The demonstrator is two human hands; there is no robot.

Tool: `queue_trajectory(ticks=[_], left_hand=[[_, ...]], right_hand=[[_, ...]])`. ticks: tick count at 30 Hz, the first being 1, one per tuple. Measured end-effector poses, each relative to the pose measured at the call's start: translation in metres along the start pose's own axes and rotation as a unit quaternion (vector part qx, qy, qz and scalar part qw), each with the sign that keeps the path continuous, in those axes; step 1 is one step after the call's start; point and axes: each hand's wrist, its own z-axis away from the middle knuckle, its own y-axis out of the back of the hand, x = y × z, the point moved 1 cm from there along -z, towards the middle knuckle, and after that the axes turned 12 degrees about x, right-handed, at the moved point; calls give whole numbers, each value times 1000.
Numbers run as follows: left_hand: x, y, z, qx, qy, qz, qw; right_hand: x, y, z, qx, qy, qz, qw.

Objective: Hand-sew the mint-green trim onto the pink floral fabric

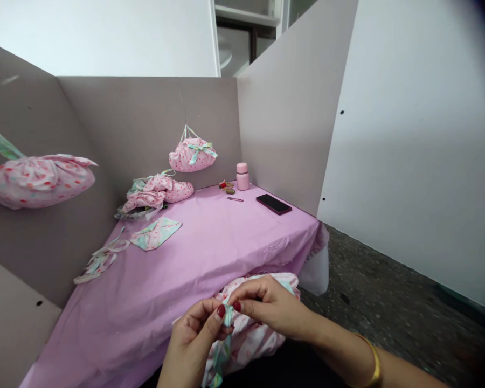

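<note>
At the table's near edge, my left hand pinches a mint-green fabric strip, whose tail hangs below the fingers. My right hand is closed in a pinch right beside the left fingertips, at the gathered end of the strip. Whatever sits between its thumb and finger is too small to make out. Under both hands a bunched pink-and-white patterned cloth lies over my lap, with a patch of green print near its top edge.
A purple-covered table bears a phone, a pink bottle, thread spools, small snips, a folded cloth piece, fabric strips and a cloth pile. Pink pouches hang by grey partitions.
</note>
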Motion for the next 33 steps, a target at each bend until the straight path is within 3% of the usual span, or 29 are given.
queue_trajectory(ticks=[15,21,28,33], left_hand=[[-5,0,0,-33,42,32,998],[-5,-1,-1,-26,34,26,999],[-2,-2,1,6,7,9,1000],[-1,-5,0,-12,-5,9,1000]], right_hand=[[6,-4,2,2,-2,-18,1000],[9,-6,3,19,10,48,999],[-10,-3,9,9,55,188,981],[-10,-8,11,9,74,207,975]])
